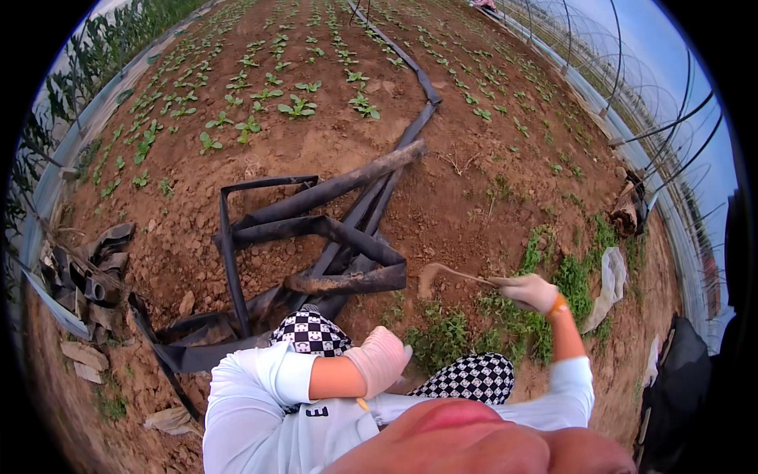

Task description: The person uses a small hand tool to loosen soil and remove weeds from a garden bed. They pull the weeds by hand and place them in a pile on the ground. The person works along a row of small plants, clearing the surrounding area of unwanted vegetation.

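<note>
My right hand [533, 293], in a pale glove, is closed around the handle of a small hand hoe [458, 273]. Its thin bent neck reaches left, and the soil-coloured blade is at bare earth beside green weeds [442, 336]. My left hand [380, 359], also gloved, is close to my body between my knees, its back toward me. Its fingers are mostly hidden, and I see no tool in it. Patterned trousers [470, 378] cover my bent knees.
Flat black hose [339, 189] lies folded in front of me and runs up the field. Rows of seedlings [298, 107] grow beyond. More weeds [572, 280] and a whitish plastic scrap [609, 288] lie right. Crumpled dark sheeting [99, 261] lies left. Hoops [671, 126] line the right side.
</note>
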`<action>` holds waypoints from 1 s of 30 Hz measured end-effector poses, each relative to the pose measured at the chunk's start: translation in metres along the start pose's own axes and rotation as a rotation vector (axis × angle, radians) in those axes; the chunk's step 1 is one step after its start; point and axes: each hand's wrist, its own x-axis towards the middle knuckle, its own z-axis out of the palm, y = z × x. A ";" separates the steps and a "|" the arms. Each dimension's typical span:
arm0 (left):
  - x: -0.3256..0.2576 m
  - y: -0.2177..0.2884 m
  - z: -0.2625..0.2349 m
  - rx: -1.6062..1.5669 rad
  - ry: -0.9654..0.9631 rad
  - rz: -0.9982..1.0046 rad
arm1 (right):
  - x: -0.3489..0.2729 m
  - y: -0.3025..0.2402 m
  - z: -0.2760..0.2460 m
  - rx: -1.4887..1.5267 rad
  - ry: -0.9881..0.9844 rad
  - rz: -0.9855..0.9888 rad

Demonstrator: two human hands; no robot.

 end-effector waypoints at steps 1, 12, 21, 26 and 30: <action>-0.001 -0.023 -0.001 0.061 -0.044 -0.034 | -0.043 0.001 -0.017 0.156 0.067 0.105; 0.036 0.013 -0.019 0.188 -0.177 0.176 | 0.115 -0.207 0.092 0.055 0.302 -0.688; 0.041 0.006 0.000 0.203 -0.319 0.113 | 0.107 -0.090 0.080 -0.355 0.025 -0.622; 0.035 -0.007 0.017 0.161 -0.351 0.130 | -0.113 0.029 0.019 0.074 0.146 0.093; 0.047 0.012 0.013 0.189 -0.329 0.129 | -0.222 0.106 0.026 0.552 0.559 0.134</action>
